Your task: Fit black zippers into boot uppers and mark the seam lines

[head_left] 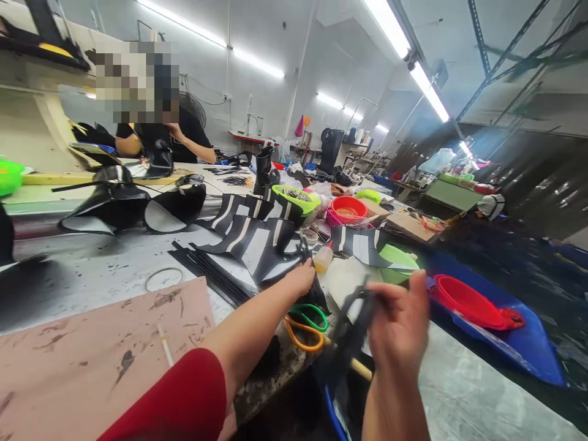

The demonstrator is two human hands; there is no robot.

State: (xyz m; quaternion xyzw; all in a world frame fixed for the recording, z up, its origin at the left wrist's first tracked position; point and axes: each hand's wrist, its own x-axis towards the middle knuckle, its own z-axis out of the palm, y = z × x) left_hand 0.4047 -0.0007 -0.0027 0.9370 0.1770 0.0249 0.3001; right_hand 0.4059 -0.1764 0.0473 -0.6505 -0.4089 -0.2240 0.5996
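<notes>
My left hand [301, 278] reaches forward, its fingers closed around dark strips [316, 295] that stick out above and below it. My right hand [399, 321] is raised nearer to me, pinching a looped bundle of black strips [350, 318] blurred by motion. Below my left hand lie scissors with one green and one orange handle [304, 334]. More long black strips [215, 275] lie fanned to its left. Flat black boot pieces with white patches [257, 245] spread behind them, and a similar piece [356, 242] rests farther right.
A stained pink board [114, 349] covers the near left. Red [349, 210] and green [296, 199] baskets stand at the back; a red basin [466, 300] sits in a blue tub [519, 343] at right. Across the table, a person [160, 141] sits by a black boot [160, 158].
</notes>
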